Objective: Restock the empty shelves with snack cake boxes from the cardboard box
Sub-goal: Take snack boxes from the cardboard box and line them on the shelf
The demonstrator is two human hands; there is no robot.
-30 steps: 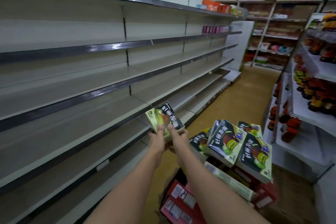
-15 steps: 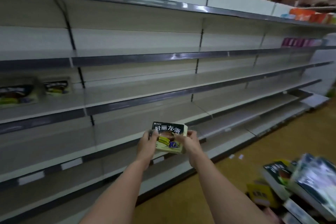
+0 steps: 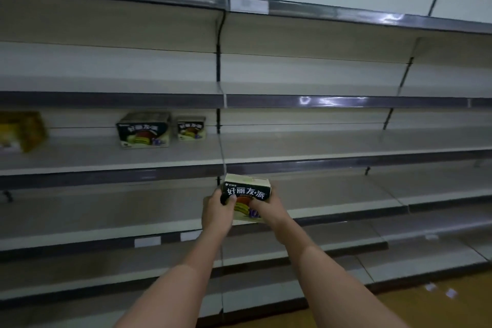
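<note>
Both hands up at the shelving: left hand (image 3: 217, 210) and right hand (image 3: 267, 209) grip one snack cake box (image 3: 246, 194) by its sides, in mid-air, near the middle shelf's front edge (image 3: 346, 161); next, lift it in beside the two shelved boxes (image 3: 159, 129)
</note>
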